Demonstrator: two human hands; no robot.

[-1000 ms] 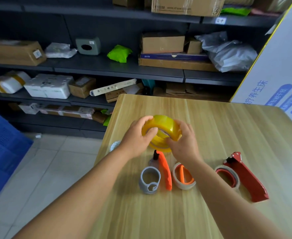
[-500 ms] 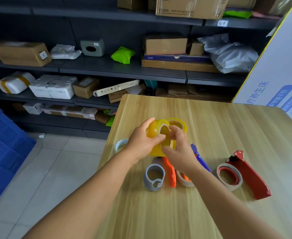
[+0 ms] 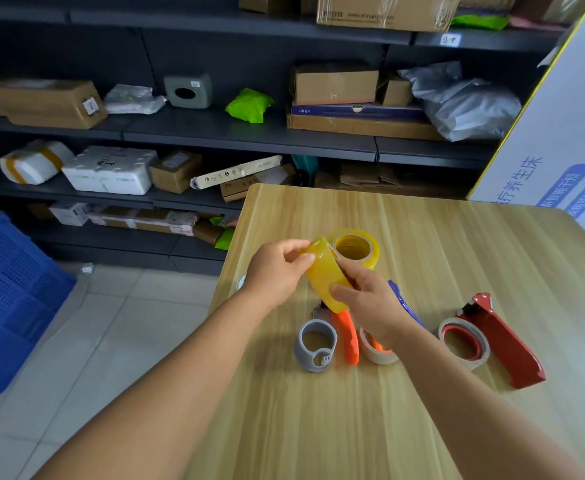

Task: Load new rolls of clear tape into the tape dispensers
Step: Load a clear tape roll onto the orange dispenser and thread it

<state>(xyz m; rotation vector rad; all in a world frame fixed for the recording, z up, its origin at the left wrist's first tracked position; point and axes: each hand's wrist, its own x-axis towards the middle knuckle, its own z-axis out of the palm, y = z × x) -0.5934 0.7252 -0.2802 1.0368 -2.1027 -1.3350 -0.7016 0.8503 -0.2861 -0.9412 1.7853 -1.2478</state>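
Yellowish tape roll (image 3: 324,271) pinched between my left hand (image 3: 277,271) and right hand (image 3: 367,303), tilted, probably to find its loose end; spare roll (image 3: 355,249) waits behind.

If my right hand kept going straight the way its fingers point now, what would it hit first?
Your right hand already grips the held tape roll; pushed further up-left, it would probably meet your left hand, though depth is unclear.

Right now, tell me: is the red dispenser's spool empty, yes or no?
No, the red tape dispenser lying on the table carries a pale roll around its red hub.
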